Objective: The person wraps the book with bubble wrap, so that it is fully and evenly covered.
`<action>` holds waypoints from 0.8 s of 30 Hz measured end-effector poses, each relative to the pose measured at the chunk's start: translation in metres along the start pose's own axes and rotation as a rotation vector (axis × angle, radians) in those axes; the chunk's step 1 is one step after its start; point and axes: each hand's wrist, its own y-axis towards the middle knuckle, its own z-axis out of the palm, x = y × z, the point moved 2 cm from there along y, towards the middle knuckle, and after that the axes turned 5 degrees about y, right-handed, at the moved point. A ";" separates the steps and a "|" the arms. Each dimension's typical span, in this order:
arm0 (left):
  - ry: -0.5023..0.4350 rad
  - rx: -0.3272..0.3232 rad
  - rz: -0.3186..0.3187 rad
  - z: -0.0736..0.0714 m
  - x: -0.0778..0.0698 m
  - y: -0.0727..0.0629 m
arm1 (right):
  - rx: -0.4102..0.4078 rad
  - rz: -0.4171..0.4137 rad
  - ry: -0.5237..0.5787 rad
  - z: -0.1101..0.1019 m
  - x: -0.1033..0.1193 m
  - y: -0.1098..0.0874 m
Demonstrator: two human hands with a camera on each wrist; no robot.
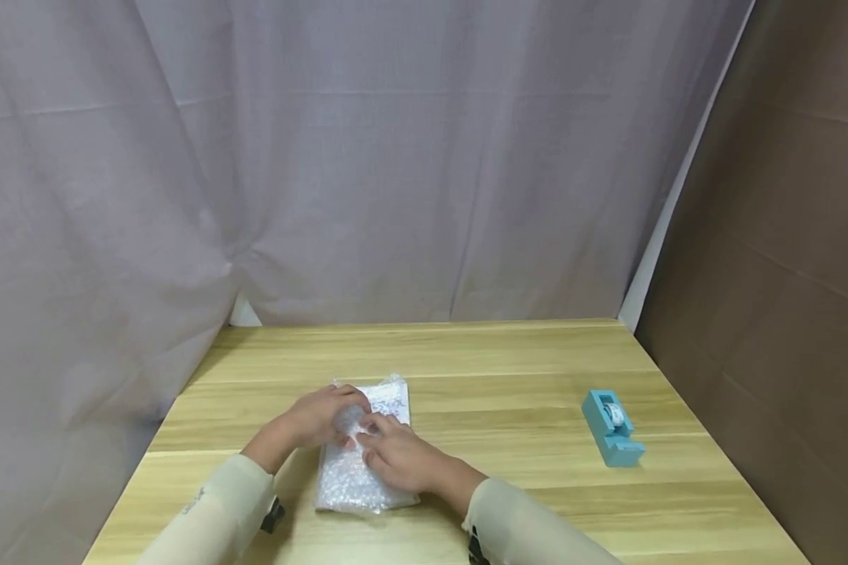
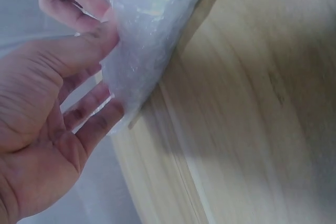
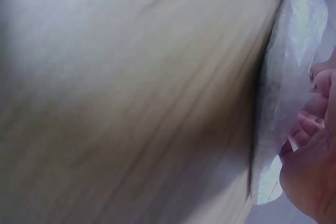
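Observation:
Clear bubble wrap [image 1: 363,479] lies over a flat white item [image 1: 400,404] with some print, near the front of the wooden table. My left hand [image 1: 325,420] bends over the package from the left, its thumb and fingers holding the edge of the film in the left wrist view. From the other side, my right hand [image 1: 403,455] pinches the wrap close beside the left fingertips. In the right wrist view the bubble wrap [image 3: 286,82] bulges above the table, and the right hand [image 3: 310,145] is only partly in frame.
A blue tape dispenser [image 1: 611,430] with a roll of tape stands at the right of the wooden table [image 1: 509,439]. Grey cloth [image 1: 367,173] hangs behind the table, and a brown cloth [image 1: 784,275] borders its right side.

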 end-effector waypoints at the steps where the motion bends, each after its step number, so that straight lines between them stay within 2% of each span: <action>1: 0.003 -0.004 -0.002 -0.001 -0.003 0.000 | -0.003 0.000 -0.023 0.000 0.001 -0.001; 6: 0.035 -0.043 0.001 -0.004 -0.011 0.003 | -0.015 0.002 -0.135 0.001 0.000 0.000; 12: 0.036 -0.023 0.041 -0.004 -0.014 0.002 | 0.013 0.011 -0.133 0.001 0.001 -0.001; 17: -0.049 -0.005 0.070 0.000 -0.005 -0.008 | 0.023 0.018 -0.136 -0.007 0.000 -0.011; 19: -0.093 -0.004 0.061 0.001 -0.003 -0.013 | 0.006 0.027 -0.131 -0.012 -0.003 -0.019; 24: -0.166 -0.064 0.032 0.006 -0.003 -0.020 | -0.081 0.054 -0.090 -0.033 -0.015 -0.045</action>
